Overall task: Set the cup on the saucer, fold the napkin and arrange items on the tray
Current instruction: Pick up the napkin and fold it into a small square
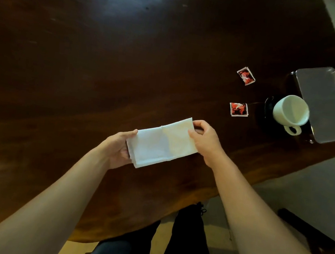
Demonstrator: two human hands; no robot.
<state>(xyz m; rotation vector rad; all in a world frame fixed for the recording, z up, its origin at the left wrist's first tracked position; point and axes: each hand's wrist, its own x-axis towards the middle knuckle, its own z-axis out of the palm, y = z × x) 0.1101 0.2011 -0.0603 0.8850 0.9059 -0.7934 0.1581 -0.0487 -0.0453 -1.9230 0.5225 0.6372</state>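
Note:
A white napkin folded into a long strip sits just above the dark wooden table in front of me. My left hand grips its near left end, and my right hand pinches its far right end. At the right, a white cup stands on a dark saucer, handle pointing toward me. Directly right of the cup lies a grey metal tray with nothing on it.
Two small red sachets lie on the table left of the cup, one farther away and one nearer. The table's curved front edge runs below my forearms. A dark chair part shows on the floor at the lower right.

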